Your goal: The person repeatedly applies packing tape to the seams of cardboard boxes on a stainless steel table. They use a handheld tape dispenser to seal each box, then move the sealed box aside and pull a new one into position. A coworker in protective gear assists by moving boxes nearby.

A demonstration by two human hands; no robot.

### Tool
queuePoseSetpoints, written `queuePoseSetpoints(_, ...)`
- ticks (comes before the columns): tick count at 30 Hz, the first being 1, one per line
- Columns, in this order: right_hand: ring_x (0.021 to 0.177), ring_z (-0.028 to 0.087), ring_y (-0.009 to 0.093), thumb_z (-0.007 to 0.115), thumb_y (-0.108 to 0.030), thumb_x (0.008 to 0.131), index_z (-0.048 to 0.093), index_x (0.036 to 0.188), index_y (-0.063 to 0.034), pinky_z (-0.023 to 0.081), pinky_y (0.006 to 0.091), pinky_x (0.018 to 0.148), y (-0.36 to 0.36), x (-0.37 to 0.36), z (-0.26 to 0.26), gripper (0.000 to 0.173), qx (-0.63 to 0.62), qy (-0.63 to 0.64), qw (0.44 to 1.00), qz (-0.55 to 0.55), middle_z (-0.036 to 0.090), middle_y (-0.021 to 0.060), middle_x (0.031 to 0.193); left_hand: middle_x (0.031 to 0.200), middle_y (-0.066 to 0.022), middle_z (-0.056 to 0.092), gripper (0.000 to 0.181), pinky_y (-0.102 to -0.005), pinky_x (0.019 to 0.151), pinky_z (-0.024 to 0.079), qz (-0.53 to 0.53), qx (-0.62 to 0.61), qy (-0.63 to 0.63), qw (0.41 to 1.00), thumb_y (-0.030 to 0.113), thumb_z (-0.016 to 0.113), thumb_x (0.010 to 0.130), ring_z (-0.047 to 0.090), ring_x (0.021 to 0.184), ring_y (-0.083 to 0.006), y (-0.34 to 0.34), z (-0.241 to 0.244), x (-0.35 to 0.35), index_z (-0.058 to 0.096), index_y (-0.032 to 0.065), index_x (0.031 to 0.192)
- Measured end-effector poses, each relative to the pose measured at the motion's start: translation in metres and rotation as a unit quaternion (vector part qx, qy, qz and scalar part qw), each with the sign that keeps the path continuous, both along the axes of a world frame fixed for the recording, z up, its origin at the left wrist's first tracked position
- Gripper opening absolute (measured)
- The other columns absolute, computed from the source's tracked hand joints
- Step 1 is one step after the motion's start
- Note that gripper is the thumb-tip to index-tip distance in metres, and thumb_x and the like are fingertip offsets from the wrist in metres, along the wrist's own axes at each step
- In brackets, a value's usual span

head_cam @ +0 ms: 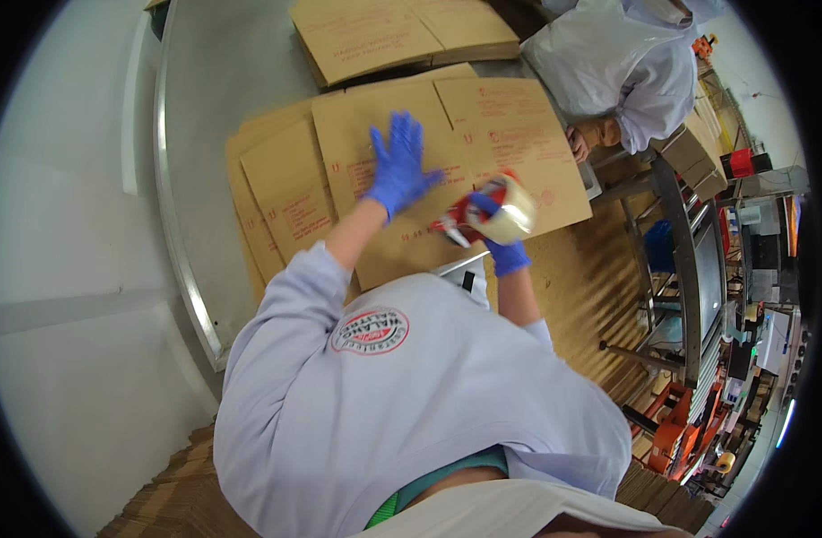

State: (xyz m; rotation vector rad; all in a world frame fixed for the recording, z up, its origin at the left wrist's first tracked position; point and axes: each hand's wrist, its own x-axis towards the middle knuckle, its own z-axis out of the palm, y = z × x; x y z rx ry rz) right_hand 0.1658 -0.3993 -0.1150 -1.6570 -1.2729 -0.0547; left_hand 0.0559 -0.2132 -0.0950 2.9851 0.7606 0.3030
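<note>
My left hand (399, 165), in a blue glove, lies with its fingers spread on the top flattened cardboard box (384, 249) of a fanned pile on the metal table. In my right hand (508, 252), also blue-gloved, is a red tape gun (455, 218) with a wide roll of clear packing tape (515, 215). The tape gun is over the near right part of the cardboard, slightly blurred; whether it touches the cardboard I cannot tell. Red print marks the cardboard panels.
A second stack of flattened boxes (370, 40) lies farther back on the metal table (229, 74). A co-worker in white (586, 67) stands at the back right, one hand by the cardboard's edge. A metal roller conveyor (686, 269) stands at the right, and a wall runs along the left.
</note>
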Motion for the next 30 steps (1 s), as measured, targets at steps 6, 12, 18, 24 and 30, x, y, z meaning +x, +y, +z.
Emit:
queuePoseSetpoints(6,0.085,0.054,0.016,0.072,-0.011,0.073,0.056,0.107,-0.0068,0.046,0.0284,0.074,-0.142,0.088,0.042,0.038,-0.005,-0.22,0.866,-0.448,0.056,0.0064,0.098,0.146,-0.0236,0.011,0.085,-0.0659,0.1,0.008,-0.159,0.007,0.171,0.972,0.045,0.056,0.076,0.007,0.133,-0.0462,-0.11,-0.002,-0.045,0.019,0.0048,0.141)
queuePoseSetpoints(12,0.09,0.052,0.021,0.066,-0.024,0.078,0.051,0.102,0.0005,0.044,0.0362,0.082,-0.214,0.092,0.073,0.037,0.27,-0.07,0.821,-0.499,0.055,0.0124,0.097,0.139,-0.0199,0.032,0.061,-0.0531,0.101,0.029,-0.191,-0.005,0.111,0.975,0.003,0.047,0.078,0.031,0.128,-0.0395,-0.087,0.065,-0.089,0.032,0.0076,0.136)
queuePoseSetpoints(18,0.108,0.05,0.033,0.05,-0.043,0.086,0.053,0.107,0.004,0.035,0.0495,0.099,-0.234,0.093,0.079,0.052,0.48,0.35,0.804,0.029,0.055,0.0203,0.111,0.086,-0.0047,0.068,0.03,-0.027,0.064,0.051,-0.053,-0.212,-0.287,0.932,0.002,0.062,0.074,0.065,0.071,-0.0149,0.04,0.255,-0.122,0.066,0.0116,0.103)
queuePoseSetpoints(24,0.091,0.056,0.014,0.06,-0.023,0.085,0.059,0.1,-0.0041,0.044,0.0283,0.084,-0.087,0.044,0.051,0.024,0.352,0.38,0.846,-0.123,0.061,0.0048,0.1,0.103,-0.0126,0.061,0.037,-0.0335,0.082,0.047,0.041,0.174,-0.184,0.967,0.016,0.064,0.076,0.059,0.093,-0.0234,0.144,0.231,-0.075,0.059,0.0022,0.11)
queuePoseSetpoints(30,0.099,0.057,0.024,0.065,-0.008,0.079,0.058,0.092,-0.0012,0.043,0.0344,0.089,-0.01,-0.027,0.11,0.017,0.252,0.275,0.928,0.018,0.062,0.0089,0.098,0.078,-0.0099,0.066,0.061,-0.0293,0.067,0.051,-0.008,-0.553,-0.126,0.824,0.056,0.041,0.088,0.062,0.069,-0.0171,0.016,0.087,-0.021,0.065,0.0002,0.093)
